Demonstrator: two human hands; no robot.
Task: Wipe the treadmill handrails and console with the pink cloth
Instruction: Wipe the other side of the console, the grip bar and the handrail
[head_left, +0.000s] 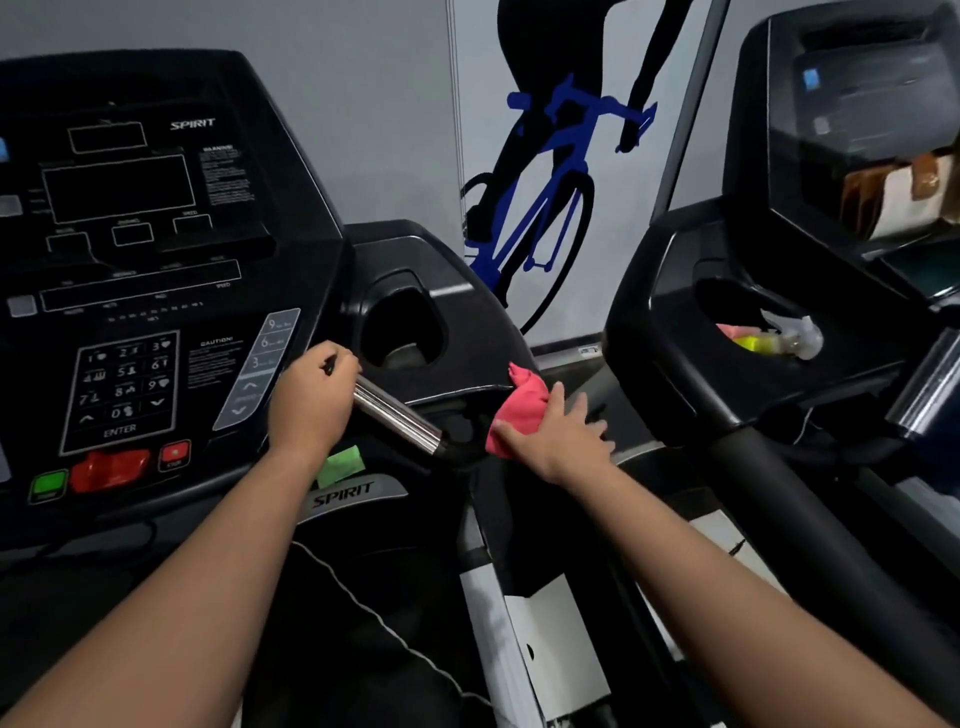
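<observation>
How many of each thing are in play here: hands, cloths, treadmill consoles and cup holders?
Hands: 2, the left hand gripping the chrome handrail and the right hand pressing the pink cloth
Pink cloths: 1
Consoles: 2, near and far
Cup holders: 2, near and far
Total: 7

Two bare forearms reach in from the bottom corners of the head view, with no sleeve, cuff or glove anywhere on them up to the frame's edge. The left hand (311, 400) and the right hand (563, 434) are likewise uncovered, and no watch, band or ring shows at either wrist or on the fingers that can be seen. The picture is soft and wide-angled, so a thin ring or a small mark might go unseen.
</observation>
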